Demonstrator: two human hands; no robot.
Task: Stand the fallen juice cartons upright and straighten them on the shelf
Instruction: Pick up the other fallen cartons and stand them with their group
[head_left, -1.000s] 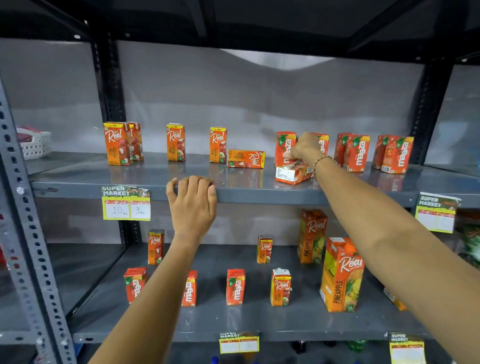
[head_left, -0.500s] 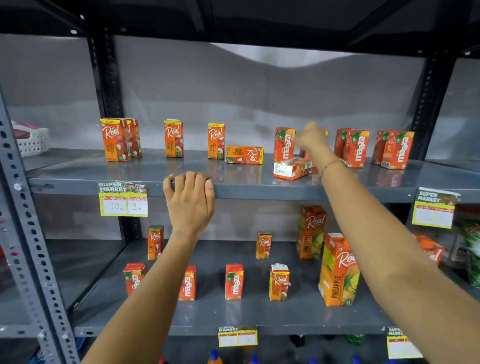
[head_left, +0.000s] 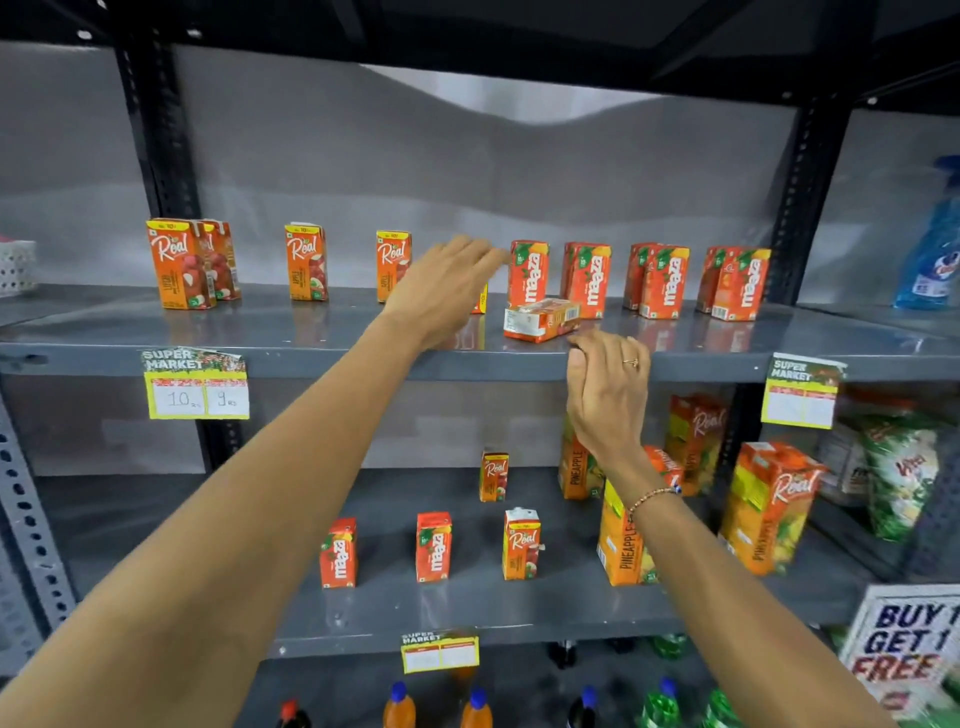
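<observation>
A fallen Maaza carton (head_left: 541, 320) lies on its side near the front of the upper shelf (head_left: 311, 358), its barcode end turned up and outward, just in front of the upright Maaza carton (head_left: 529, 274) that heads the Maaza row. It sits askew to that row, so it needs both lifting and squaring. To the left of the fallen Maaza carton, a second fallen carton (head_left: 481, 301) lies mostly hidden behind the left hand (head_left: 441, 291); only its yellow end shows.

The left hand reaches over the shelf, palm down, fingers spread and loosely extended above that hidden carton. It looks set to close on it, though whether it touches the carton cannot be told, and it grips nothing visible. The right hand (head_left: 608, 387) is just below and to the right of the fallen Maaza carton, at the shelf's front lip, fingers curled lightly together and holding nothing; it appears to rest there, probably as a brace while the other arm stretches inward.

Further left of the fallen Maaza carton the Real cartons (head_left: 306, 262) stand upright but unevenly spaced; to its right the paired Maaza cartons (head_left: 660, 283) stand in order. Judged from this, both fallen cartons remain to be stood up.
</observation>
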